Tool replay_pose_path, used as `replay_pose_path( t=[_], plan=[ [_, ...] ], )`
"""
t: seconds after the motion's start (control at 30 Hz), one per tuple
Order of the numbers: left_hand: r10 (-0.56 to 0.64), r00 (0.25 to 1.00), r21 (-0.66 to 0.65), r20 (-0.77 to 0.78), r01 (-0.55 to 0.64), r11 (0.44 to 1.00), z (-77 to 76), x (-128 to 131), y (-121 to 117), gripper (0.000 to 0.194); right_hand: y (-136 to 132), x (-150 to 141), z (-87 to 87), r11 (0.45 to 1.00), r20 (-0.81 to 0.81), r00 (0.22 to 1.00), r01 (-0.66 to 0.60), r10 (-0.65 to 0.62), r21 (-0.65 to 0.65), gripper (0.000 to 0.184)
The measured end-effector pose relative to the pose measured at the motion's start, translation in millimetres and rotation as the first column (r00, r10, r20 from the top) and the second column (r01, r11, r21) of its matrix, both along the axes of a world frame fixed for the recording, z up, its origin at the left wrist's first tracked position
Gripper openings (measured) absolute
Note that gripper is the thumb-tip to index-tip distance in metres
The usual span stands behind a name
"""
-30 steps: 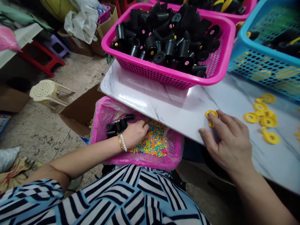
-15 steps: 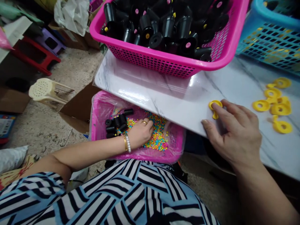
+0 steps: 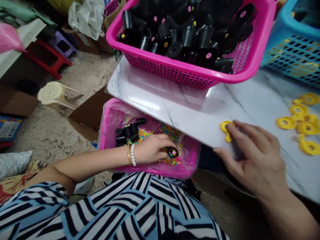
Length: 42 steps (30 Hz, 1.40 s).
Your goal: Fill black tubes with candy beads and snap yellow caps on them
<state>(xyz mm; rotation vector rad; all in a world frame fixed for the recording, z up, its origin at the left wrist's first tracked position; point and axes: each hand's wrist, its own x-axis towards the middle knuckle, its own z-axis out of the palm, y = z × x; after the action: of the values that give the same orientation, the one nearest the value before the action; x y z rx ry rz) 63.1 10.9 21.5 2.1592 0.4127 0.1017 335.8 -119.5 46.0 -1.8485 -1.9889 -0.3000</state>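
Note:
My left hand is closed round a small black cup in a pink tub lined with clear plastic. The cup's round mouth faces right, with coloured beads showing in it. Loose multicoloured beads cover part of the tub's bottom, and several black cylinders lie heaped on the left. On the marbled table, my right hand has its fingers apart. Its index fingertip touches a yellow ring-shaped piece, while the thumb rests near the table edge, away from that piece.
On the table stands a pink basket piled with black cylindrical parts. Beside it is a blue basket. Several yellow ring pieces lie at the right. An open cardboard box and a cream stool stand left.
My left hand has moved right through the beads and now shows a black cup with beads in its grasp. My right hand stays at the yellow piece. The view has shifted slightly.

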Motion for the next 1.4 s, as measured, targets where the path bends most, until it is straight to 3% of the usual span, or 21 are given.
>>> replay_pose_path(
  t=[0.13,0.23,0.3,0.33,0.4,0.47,0.53,0.63,0.73,0.8,0.87,1.03,1.2,1.27,1.33,1.4],
  plan=[
    [0.060,0.970,-0.089,0.235,-0.039,0.995,37.2,10.1,-1.3,0.025,-14.2,-10.5,0.9,0.997,0.028,0.999,-0.030,0.032,-0.076,0.073],
    [0.093,0.920,-0.007,0.380,-0.098,0.995,57.2,31.5,8.0,0.021,-18.2,-15.9,5.0,0.998,-0.054,0.998,-0.041,0.039,-0.043,0.047],
    [0.091,0.910,0.125,0.403,-0.154,0.980,60.3,51.4,18.2,0.021,-16.6,-18.3,12.6,0.998,-0.276,0.961,-0.018,0.001,-0.057,0.022],
    [0.086,0.918,0.195,0.387,-0.172,0.966,58.7,61.7,23.4,0.021,-14.8,-19.3,17.7,0.995,-0.420,0.906,0.003,-0.045,-0.100,0.014],
    [0.070,0.941,0.301,0.330,-0.175,0.938,50.7,80.1,31.9,0.020,-10.1,-20.4,28.1,0.971,-0.661,0.725,0.045,-0.193,-0.235,0.016],
    [0.069,0.954,0.343,0.292,-0.172,0.924,40.5,92.2,36.3,0.021,-3.9,-20.8,36.2,0.928,-0.780,0.519,0.075,-0.349,-0.366,0.025],
    [0.079,0.952,0.347,0.295,-0.184,0.920,32.7,96.6,36.6,0.022,4.1,-20.9,40.5,0.896,-0.820,0.371,0.102,-0.437,-0.432,0.033],
    [0.110,0.944,0.354,0.312,-0.223,0.908,29.3,94.4,34.2,0.023,19.1,-22.4,43.2,0.911,-0.876,0.253,0.086,-0.411,-0.403,0.027],
    [0.107,0.949,0.380,0.297,-0.220,0.898,31.6,91.7,33.2,0.021,31.6,-25.5,48.8,0.936,-0.929,0.126,-0.014,-0.348,-0.353,0.026],
    [0.093,0.954,0.392,0.286,-0.205,0.897,33.0,91.4,33.4,0.021,35.2,-26.8,53.6,0.924,-0.928,0.057,-0.094,-0.367,-0.371,0.026],
    [0.085,0.956,0.398,0.281,-0.196,0.896,33.4,91.7,33.5,0.021,36.2,-26.8,55.3,0.909,-0.915,0.048,-0.106,-0.401,-0.404,0.026],
    [0.077,0.957,0.417,0.280,-0.194,0.888,32.0,91.8,33.3,0.022,43.1,-25.3,38.2,0.920,-0.903,0.177,0.045,-0.391,-0.389,0.026],
    [0.063,0.962,0.411,0.266,-0.173,0.895,32.6,91.5,33.5,0.023,51.6,-28.8,24.3,0.910,-0.910,0.055,0.075,-0.412,-0.407,0.026],
    [0.063,0.969,0.395,0.239,-0.157,0.905,37.9,90.6,32.8,0.022,51.9,-30.8,24.7,0.908,-0.909,0.053,0.093,-0.413,-0.408,0.026],
    [0.083,0.975,0.332,0.205,-0.149,0.932,46.9,89.5,31.1,0.020,51.4,-32.0,26.6,0.905,-0.903,0.089,0.103,-0.421,-0.412,0.027],
    [0.119,0.979,0.174,0.165,-0.147,0.974,57.1,89.2,28.5,0.018,50.4,-32.4,28.8,0.906,-0.899,0.115,0.093,-0.423,-0.414,0.028]
  ],
)
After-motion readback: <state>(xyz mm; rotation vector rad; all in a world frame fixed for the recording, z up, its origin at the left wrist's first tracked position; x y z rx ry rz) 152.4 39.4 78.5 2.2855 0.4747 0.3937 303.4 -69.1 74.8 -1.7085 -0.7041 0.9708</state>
